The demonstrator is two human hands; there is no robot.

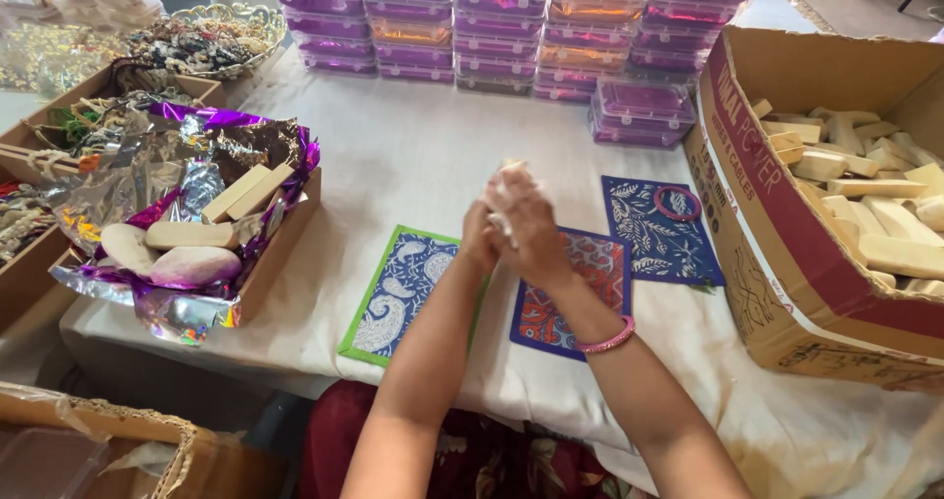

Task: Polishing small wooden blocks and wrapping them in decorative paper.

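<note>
1. Both hands meet above the middle of the desk (413, 155), which is covered by a white cloth. The right hand (531, 229) and left hand (480, 238) press together around a small pale lump (509, 170); only its top shows above the fingers.
2. The fingers of both hands are curled closed on the lump. How firmly they hold it cannot be told, as the hands are slightly blurred.
3. Just below the hands lie three patterned cards: a green-edged blue card (403, 293), a red-and-blue card (580, 288), and a dark blue card (657, 229) with a pink bangle (677, 203) resting on it.
4. To the left stands a foil-lined tray (285, 229) of pale blocks and rounded pieces; to the right, a cardboard box (787, 263) of pale bars; behind, stacks of purple-lidded boxes (492, 27).
5. Risk, as a judgement: the lump is held high over the cards, so a loosened hold could drop it onto them, or crumbs could fall and mark the prints.
</note>
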